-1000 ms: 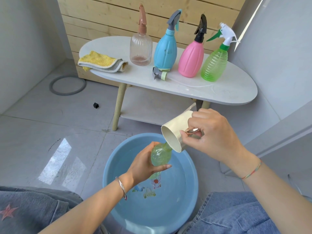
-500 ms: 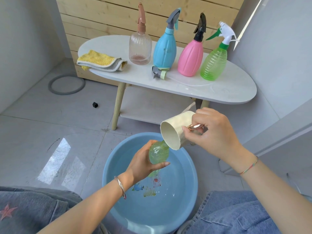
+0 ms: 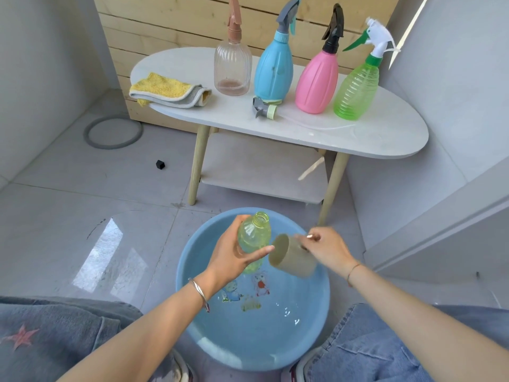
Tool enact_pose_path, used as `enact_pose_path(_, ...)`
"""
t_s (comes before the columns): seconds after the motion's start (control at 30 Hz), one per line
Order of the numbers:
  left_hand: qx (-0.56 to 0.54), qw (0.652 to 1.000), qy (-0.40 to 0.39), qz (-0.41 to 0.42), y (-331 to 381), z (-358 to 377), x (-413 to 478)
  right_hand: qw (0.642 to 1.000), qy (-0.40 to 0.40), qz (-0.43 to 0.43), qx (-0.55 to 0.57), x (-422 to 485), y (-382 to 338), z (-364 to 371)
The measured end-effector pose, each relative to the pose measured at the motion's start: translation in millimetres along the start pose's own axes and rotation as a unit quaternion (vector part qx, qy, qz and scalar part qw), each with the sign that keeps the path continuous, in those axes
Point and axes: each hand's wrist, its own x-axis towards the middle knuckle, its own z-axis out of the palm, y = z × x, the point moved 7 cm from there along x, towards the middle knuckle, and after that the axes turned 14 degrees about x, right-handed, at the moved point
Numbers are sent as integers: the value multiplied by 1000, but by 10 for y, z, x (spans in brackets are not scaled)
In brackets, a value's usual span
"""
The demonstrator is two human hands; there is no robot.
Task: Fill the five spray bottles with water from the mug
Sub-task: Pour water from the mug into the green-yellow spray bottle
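This looks like a corner of a home, perhaps a balcony or wash area. The floor (image 3: pixel 68 202) is laid with large grey tiles, glossy where daylight falls on them, and pale wooden planks (image 3: pixel 170 26) line the back wall. A small white table (image 3: pixel 385 133) with wooden legs and a lower shelf (image 3: pixel 261 166) carries a folded yellow cloth (image 3: pixel 165 91) and plastic spray bottles (image 3: pixel 316 81). A blue plastic basin (image 3: pixel 261 340) with cartoon pictures sits on the floor.

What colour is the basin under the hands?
The basin is light blue, seen in the head view.
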Motion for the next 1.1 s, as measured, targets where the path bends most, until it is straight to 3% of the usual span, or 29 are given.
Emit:
enact_pose_path(0.17, 2, 1000, 5, -26, -122, -34, -14, 995, -10, 90, -42, -76, 583, 477)
enact_pose_path(0.67, 4, 998, 29, -48, -213, -132, 11, 987, -52, 98, -118, -222, 944, 746)
enact_pose_path(1.1, -6, 997, 37, -62, -227, -181, 36, 992, 5, 129, 12, -263, 976, 680)
